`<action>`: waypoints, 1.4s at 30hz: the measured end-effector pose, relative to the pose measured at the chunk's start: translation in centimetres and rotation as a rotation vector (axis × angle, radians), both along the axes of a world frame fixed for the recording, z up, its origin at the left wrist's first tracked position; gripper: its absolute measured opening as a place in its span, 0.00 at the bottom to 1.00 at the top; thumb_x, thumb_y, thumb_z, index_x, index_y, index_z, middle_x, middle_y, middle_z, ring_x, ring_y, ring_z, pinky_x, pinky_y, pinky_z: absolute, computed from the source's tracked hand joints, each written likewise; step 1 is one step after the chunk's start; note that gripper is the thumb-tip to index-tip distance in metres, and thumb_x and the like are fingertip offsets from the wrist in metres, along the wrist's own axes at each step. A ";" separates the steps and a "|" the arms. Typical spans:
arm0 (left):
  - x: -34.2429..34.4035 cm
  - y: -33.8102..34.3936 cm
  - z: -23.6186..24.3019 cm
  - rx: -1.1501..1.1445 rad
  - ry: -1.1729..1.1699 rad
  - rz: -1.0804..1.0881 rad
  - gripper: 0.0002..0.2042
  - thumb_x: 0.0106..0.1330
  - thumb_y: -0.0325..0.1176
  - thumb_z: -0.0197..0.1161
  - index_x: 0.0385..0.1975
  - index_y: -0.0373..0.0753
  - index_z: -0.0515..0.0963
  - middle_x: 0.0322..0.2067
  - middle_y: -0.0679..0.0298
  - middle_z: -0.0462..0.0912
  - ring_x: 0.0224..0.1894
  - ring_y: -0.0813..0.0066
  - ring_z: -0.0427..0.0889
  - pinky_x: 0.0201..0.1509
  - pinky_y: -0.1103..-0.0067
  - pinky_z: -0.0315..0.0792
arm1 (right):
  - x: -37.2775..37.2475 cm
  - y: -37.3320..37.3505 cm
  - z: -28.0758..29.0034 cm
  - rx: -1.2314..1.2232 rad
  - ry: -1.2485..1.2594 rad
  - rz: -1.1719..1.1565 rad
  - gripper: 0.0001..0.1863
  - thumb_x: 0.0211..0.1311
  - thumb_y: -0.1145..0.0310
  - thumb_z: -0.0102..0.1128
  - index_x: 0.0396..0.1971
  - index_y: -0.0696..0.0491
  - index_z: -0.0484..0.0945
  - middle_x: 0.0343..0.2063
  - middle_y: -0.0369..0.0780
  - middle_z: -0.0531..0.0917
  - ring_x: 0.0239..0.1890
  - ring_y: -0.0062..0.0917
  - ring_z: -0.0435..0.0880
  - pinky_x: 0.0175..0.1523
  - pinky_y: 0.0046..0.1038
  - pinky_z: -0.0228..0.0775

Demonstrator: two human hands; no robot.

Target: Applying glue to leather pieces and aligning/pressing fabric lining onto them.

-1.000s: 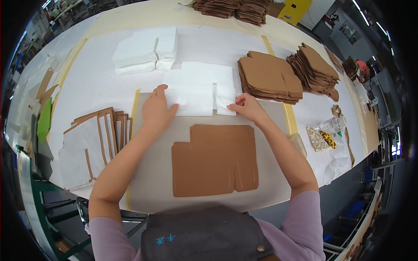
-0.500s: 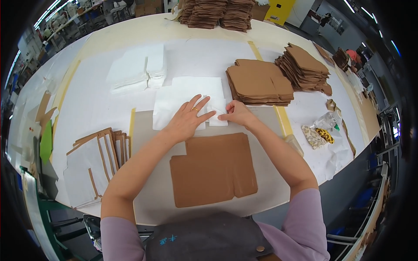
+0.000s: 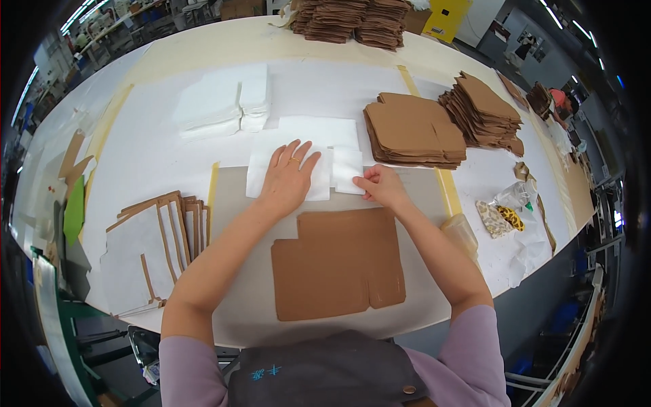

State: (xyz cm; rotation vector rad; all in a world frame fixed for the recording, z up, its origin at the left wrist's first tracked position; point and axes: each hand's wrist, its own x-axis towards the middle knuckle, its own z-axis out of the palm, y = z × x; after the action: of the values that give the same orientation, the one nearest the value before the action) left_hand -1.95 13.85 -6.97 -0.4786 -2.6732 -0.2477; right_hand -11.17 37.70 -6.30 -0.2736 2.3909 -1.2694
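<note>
My left hand (image 3: 288, 175) lies with fingers spread on a white cut sheet (image 3: 315, 129), which has a slit at its right side. Beside it, my right hand (image 3: 378, 183) pinches the lower right edge of the sheet's narrower right flap (image 3: 346, 166). Just below, a brown cut piece (image 3: 336, 264) with a notched corner and a slit lies flat on the grey mat (image 3: 241, 322). Behind the sheet stands a two-part stack of white sheets (image 3: 210, 102). To its right is a stack of similar brown pieces (image 3: 410, 125).
Further brown stacks stand at right (image 3: 478, 108) and at the back (image 3: 325, 20). White-faced brown-edged pieces (image 3: 132, 251) lie at left beside a green item (image 3: 74, 210). A patterned bundle (image 3: 491, 220) and plastic bits lie at right. A person (image 3: 559, 102) is in the far right background.
My left hand has moved from the sheet's left edge onto its middle, fingers spread. The right flap, creased under my right fingers earlier, now lies flatter, with my fingers at its edge.
</note>
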 end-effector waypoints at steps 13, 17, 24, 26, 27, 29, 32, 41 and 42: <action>3.9 -3.1 -0.4 0.338 -0.296 0.670 0.37 0.55 0.43 0.70 0.61 0.29 0.65 0.63 0.40 0.65 0.65 0.45 0.62 0.66 0.59 0.62 | -0.3 -0.6 0.5 -0.065 -0.034 -0.048 0.21 0.57 0.54 0.72 0.33 0.58 0.78 0.25 0.35 0.79 0.23 0.16 0.79 0.28 0.19 0.74; 3.6 -3.7 0.9 0.593 -0.368 0.745 0.39 0.50 0.36 0.75 0.61 0.27 0.64 0.61 0.37 0.65 0.54 0.47 0.75 0.54 0.65 0.73 | -0.4 0.1 0.3 -0.103 -0.171 -0.094 0.19 0.57 0.57 0.72 0.32 0.58 0.78 0.24 0.35 0.78 0.23 0.17 0.78 0.29 0.20 0.74; 4.7 -5.2 2.6 1.139 -0.696 0.726 0.38 0.53 0.38 0.75 0.63 0.31 0.64 0.51 0.48 0.76 0.44 0.71 0.77 0.41 0.76 0.74 | 0.5 0.5 1.0 -0.269 0.006 -0.121 0.25 0.55 0.70 0.70 0.50 0.57 0.69 0.26 0.37 0.81 0.27 0.18 0.78 0.32 0.22 0.75; 6.2 -4.1 3.0 1.289 -0.472 0.677 0.36 0.58 0.32 0.71 0.66 0.34 0.63 0.52 0.54 0.78 0.42 0.79 0.75 0.36 0.80 0.70 | 2.0 0.8 2.7 -0.324 0.046 -0.086 0.24 0.56 0.70 0.69 0.50 0.56 0.69 0.26 0.36 0.81 0.27 0.17 0.78 0.31 0.22 0.74; 7.3 -3.5 3.7 1.292 -0.481 0.681 0.36 0.58 0.32 0.71 0.66 0.34 0.63 0.52 0.54 0.78 0.42 0.79 0.75 0.36 0.80 0.70 | 2.8 1.1 3.8 -0.384 0.095 -0.053 0.24 0.57 0.71 0.69 0.51 0.54 0.69 0.26 0.36 0.81 0.26 0.16 0.77 0.31 0.21 0.73; 10.6 -2.0 5.3 1.367 -0.498 0.409 0.33 0.62 0.27 0.66 0.68 0.39 0.62 0.54 0.60 0.77 0.46 0.78 0.76 0.41 0.80 0.72 | 5.2 3.1 5.7 -0.335 0.077 0.043 0.19 0.61 0.74 0.64 0.51 0.53 0.69 0.25 0.32 0.80 0.25 0.10 0.74 0.29 0.17 0.68; 15.4 0.3 5.3 1.231 -0.489 0.207 0.19 0.65 0.23 0.61 0.57 0.38 0.76 0.50 0.63 0.82 0.48 0.79 0.78 0.49 0.81 0.72 | 9.4 7.1 6.2 -0.287 -0.053 0.160 0.12 0.66 0.77 0.58 0.48 0.54 0.76 0.25 0.29 0.79 0.24 0.06 0.70 0.28 0.14 0.64; 21.1 4.7 5.2 1.060 -0.572 0.327 0.15 0.63 0.18 0.61 0.46 0.42 0.85 0.28 0.62 0.85 0.23 0.82 0.74 0.27 0.83 0.67 | 16.3 11.0 4.8 -0.180 0.011 0.178 0.18 0.57 0.80 0.65 0.50 0.54 0.81 0.34 0.35 0.80 0.29 0.17 0.69 0.37 0.19 0.70; 20.9 4.7 5.0 1.058 -0.579 0.337 0.15 0.63 0.18 0.61 0.46 0.42 0.85 0.28 0.62 0.85 0.23 0.82 0.74 0.27 0.83 0.67 | 16.5 11.1 4.4 -0.156 0.022 0.142 0.20 0.57 0.81 0.65 0.50 0.54 0.81 0.33 0.35 0.79 0.28 0.17 0.69 0.36 0.19 0.70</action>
State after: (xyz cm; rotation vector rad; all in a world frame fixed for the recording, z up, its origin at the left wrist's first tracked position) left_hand 19.00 18.53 -2.02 0.4317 -2.5546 -1.7566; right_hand 5.34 48.85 -1.88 -0.4967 2.2485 -1.3938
